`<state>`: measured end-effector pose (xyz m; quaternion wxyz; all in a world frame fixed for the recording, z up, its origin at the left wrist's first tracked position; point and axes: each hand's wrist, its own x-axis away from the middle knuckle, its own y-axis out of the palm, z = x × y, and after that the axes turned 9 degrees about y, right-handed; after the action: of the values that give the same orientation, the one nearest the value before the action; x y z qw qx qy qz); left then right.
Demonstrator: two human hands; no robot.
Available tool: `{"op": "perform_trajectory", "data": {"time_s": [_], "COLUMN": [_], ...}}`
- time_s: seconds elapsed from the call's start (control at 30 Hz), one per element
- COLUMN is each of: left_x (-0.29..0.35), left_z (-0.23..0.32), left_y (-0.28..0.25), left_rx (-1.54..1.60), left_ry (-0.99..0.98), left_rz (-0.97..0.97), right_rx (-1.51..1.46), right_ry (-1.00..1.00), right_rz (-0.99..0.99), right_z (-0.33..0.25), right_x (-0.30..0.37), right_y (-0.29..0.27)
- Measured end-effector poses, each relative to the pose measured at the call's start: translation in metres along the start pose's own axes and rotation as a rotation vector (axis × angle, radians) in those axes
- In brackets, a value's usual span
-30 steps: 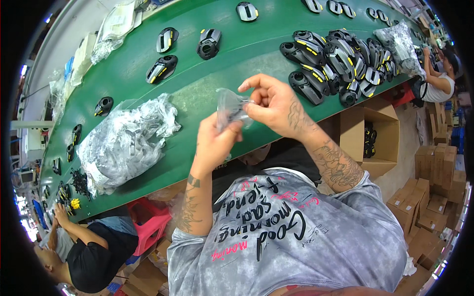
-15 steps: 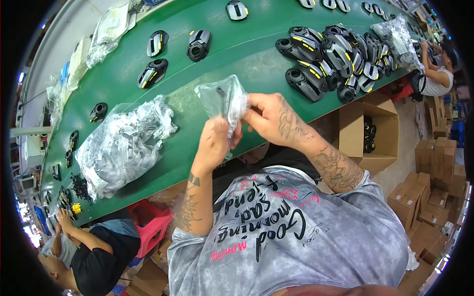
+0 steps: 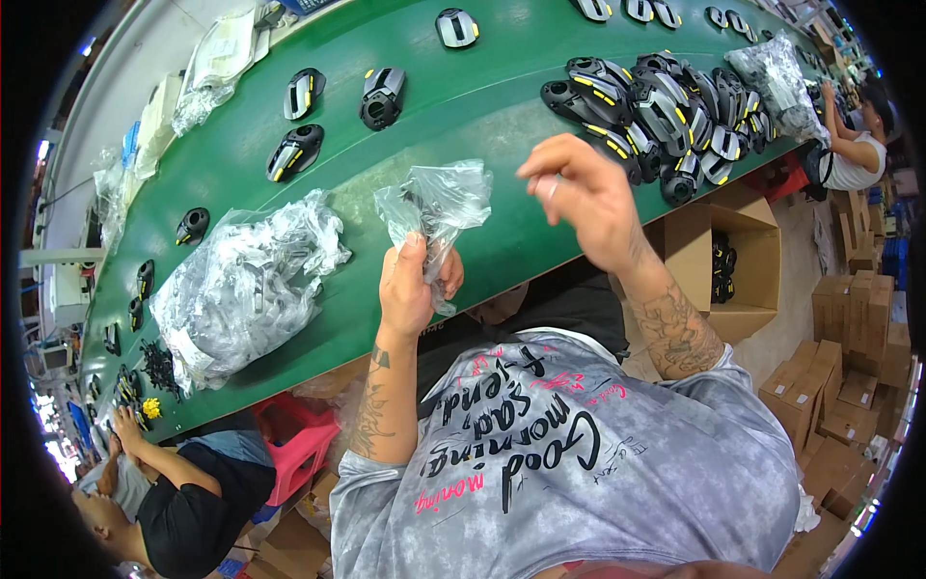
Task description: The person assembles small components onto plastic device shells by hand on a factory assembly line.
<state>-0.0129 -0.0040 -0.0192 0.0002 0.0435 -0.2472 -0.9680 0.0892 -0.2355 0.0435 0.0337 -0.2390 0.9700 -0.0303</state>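
My left hand [image 3: 413, 285] grips the gathered lower end of a clear plastic bag [image 3: 458, 198] over the green table. Something dark shows through the crumpled film, too blurred to name. My right hand [image 3: 584, 198], with a ring on one finger, is apart from the bag, its fingers loosely bent and spread with nothing in them. It hovers in front of a pile of black-and-grey, mouse-shaped shells with yellow strips [image 3: 666, 111] and hides part of it. Left of my left hand lies a large heap of clear plastic bags [image 3: 251, 289].
More shells [image 3: 384, 96] stand about the green table [image 3: 463, 116]. Another full clear bag [image 3: 776, 82] lies at the right. Below the table edge is an open carton [image 3: 690, 261]; co-workers sit at lower left and far right. A pink stool [image 3: 299, 439] stands at lower left.
My right hand has let go of the bag and moved right, away from it. My left hand keeps hold, and the bag's upper part has spread out. Shells on the table have shifted slightly left.
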Motion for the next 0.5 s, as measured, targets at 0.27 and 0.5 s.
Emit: {"op": "perform_trajectory", "data": {"time_s": [0.27,0.5], "left_x": [-0.002,-0.005], "left_z": [-0.005,-0.006], "left_y": [0.013,0.017], "left_rx": [-0.392,-0.244], "left_ry": [0.023,0.092], "left_rz": [-0.046,0.129], "right_rx": [0.451,0.430], "right_ry": [-0.082,0.221], "right_rz": [-0.200,-0.261], "right_z": [-0.010,-0.001], "right_x": [-0.007,-0.007], "right_y": [0.004,-0.014]}}
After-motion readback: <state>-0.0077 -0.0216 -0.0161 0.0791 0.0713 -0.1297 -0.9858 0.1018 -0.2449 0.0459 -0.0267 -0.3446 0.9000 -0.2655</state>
